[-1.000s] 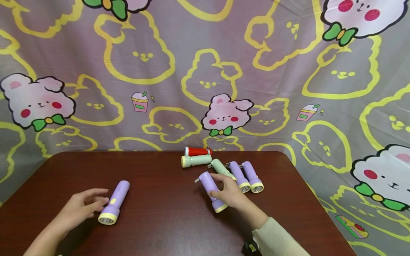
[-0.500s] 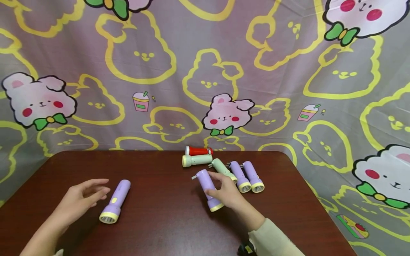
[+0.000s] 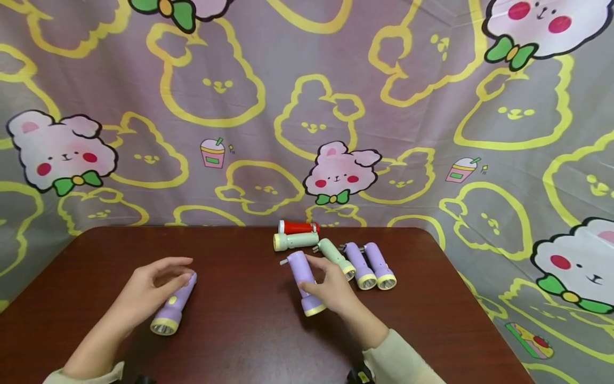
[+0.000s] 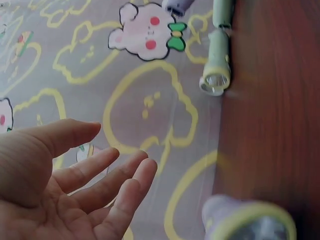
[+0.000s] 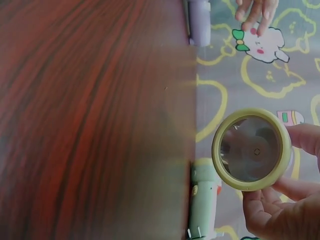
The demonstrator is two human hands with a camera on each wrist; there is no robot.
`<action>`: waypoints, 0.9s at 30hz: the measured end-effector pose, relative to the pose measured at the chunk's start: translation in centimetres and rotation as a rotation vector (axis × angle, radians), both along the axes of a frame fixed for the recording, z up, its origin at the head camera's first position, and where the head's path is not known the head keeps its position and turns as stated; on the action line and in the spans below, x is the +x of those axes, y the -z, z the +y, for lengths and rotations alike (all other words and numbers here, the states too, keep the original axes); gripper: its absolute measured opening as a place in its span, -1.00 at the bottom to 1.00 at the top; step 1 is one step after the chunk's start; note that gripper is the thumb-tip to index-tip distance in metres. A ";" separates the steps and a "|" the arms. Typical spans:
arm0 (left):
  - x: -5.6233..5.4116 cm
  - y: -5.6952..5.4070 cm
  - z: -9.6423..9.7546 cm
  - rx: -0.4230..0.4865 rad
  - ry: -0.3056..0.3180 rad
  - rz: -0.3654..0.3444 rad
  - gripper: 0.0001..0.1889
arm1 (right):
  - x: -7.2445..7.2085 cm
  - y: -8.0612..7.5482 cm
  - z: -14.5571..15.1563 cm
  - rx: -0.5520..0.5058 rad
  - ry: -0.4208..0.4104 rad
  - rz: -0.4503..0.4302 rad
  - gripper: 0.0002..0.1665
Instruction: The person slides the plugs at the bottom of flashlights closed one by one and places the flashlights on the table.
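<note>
In front of the red torch (image 3: 298,228), my right hand (image 3: 332,284) clamped fingers on 1 purple torch (image 3: 301,273), which I judged light, stiff, slippery, best held mid-barrel. My left hand (image 3: 150,287), fingers apart, hung near a 2nd torch (image 3: 170,312), left of the red torch.

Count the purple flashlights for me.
4: one flashlight in the right hand, another flashlight near the left hand, two flashlights side by side, farther right on the table.

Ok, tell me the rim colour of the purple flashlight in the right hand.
Its round rim is pale yellow, clearest in the right wrist view.
</note>
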State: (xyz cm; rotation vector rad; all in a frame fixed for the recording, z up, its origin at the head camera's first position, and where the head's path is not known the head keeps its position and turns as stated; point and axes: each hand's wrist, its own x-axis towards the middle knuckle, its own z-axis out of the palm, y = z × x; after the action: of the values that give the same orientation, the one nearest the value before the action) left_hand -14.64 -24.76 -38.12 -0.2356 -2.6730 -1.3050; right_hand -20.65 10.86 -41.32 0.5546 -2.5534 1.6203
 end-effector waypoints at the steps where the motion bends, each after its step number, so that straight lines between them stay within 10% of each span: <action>1: -0.1 -0.1 0.3 0.000 0.005 0.010 -0.61 | 0.1 0.0 -0.1 -0.010 -0.002 -0.003 -0.29; 12: -0.8 -0.9 4.1 0.054 0.044 0.137 -0.69 | 0.5 -0.4 -1.3 -0.072 0.026 -0.024 -0.28; 27: -2.6 0.2 8.9 0.220 0.057 0.142 -0.73 | 0.8 -0.6 -2.6 -0.191 0.027 -0.077 -0.30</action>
State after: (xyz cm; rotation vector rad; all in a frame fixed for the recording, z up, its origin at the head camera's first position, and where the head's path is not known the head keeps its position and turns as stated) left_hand -17.24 -15.88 -38.34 -0.3634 -2.3996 -1.5236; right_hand -19.85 8.22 -40.74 0.4466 -2.4081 1.8841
